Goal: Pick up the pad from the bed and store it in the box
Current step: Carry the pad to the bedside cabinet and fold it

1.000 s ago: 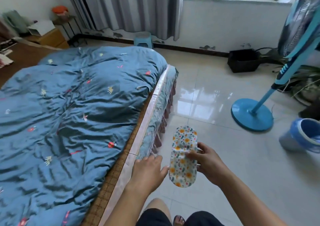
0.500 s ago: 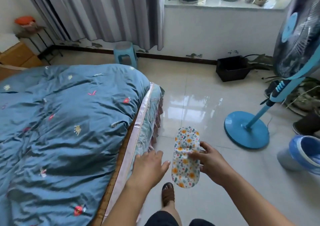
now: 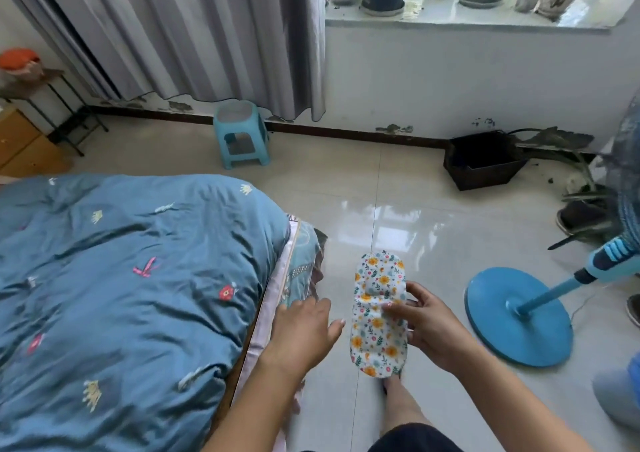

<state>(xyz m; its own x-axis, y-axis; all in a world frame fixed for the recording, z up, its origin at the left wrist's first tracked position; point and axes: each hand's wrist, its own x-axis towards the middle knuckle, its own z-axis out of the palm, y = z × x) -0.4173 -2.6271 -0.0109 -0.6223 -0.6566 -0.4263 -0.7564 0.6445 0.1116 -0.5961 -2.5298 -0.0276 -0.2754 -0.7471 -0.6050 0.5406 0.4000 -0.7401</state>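
The pad is a long oval of white cloth with orange flowers. It hangs upright in the air over the floor, just right of the bed's edge. My right hand pinches it at its middle from the right side. My left hand is beside the pad on its left, fingers spread, holding nothing and not touching the pad. The bed with its blue quilt fills the lower left. A dark open box stands on the floor by the far wall.
A blue standing fan's round base and slanted pole are on the right. A small blue stool stands by the grey curtain. Potted plants line the sill. A blue bucket is at the right edge. My foot shows below the pad.
The view has tilted up and moved forward along the bed, so the box and stool look nearer. The pad stays in my right hand, and my left hand has lifted off the bed's edge.
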